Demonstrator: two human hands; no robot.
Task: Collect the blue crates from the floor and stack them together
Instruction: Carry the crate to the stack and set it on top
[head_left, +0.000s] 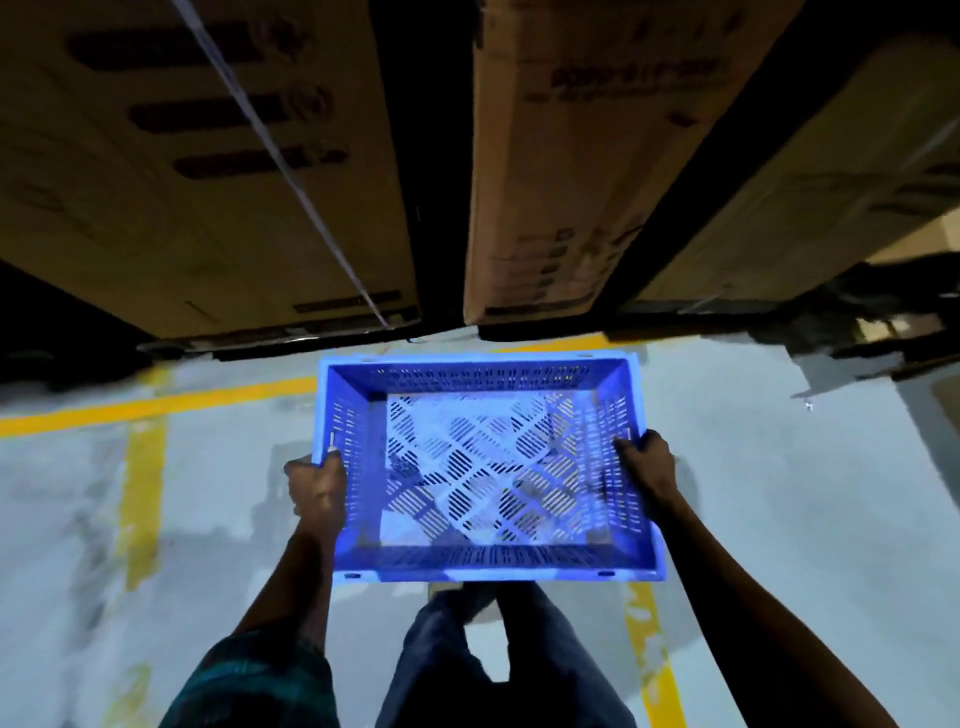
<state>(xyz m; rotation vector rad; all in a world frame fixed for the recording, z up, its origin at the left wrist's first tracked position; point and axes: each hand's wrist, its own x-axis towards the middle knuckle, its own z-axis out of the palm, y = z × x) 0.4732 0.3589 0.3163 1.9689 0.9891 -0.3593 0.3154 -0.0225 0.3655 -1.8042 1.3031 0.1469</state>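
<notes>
Fingers (631, 447) of the right hand (647, 470) curl over the crate (483, 467) rim at 3 o'clock, and the left hand (317, 486) grips the opposite rim at 9 o'clock. Crate is held level above the floor (218, 519), empty, slotted base showing. Cartons (208, 182) loom at 12 o'clock, yellow lines (143, 467) cross the floor below.

Tall brown cardboard boxes (208, 171) wall off the frame's top; grey concrete floor (779, 467) lies open below them.
</notes>
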